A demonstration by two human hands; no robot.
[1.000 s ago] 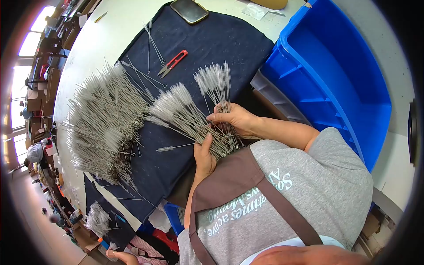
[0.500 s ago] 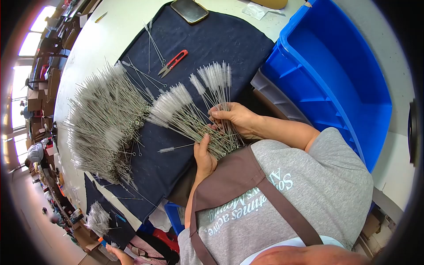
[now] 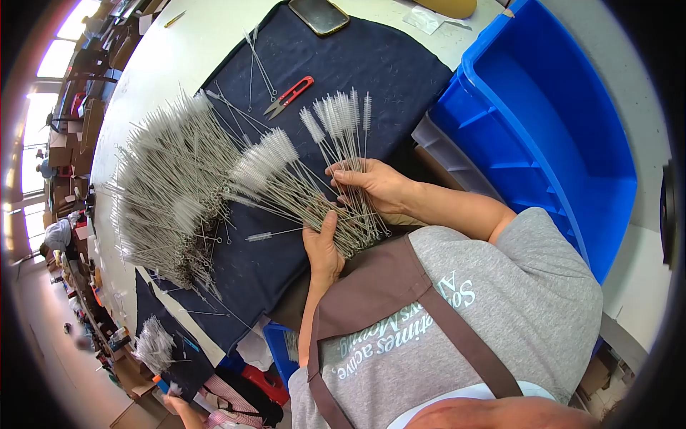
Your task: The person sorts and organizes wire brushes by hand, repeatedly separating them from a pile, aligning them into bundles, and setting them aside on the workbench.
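My left hand is closed round the lower wire stems of a thick bundle of white-bristled brushes, close to the brown apron. Just to its right, my right hand pinches the stems of a smaller fanned group of brushes, whose bristle tips point up. The looped stem ends of both groups meet near the apron. One brush sticks out leftward by my left hand. A large pile of brushes lies on the dark cloth to the left.
Red-handled snips, a phone and several loose brushes lie on the cloth. A blue bin stands at the right. At lower left, another person's hand is near a small brush pile.
My right hand has shifted slightly left and up, and its brushes are more spread, with one standing apart at the right. My left hand has moved slightly left with its bundle.
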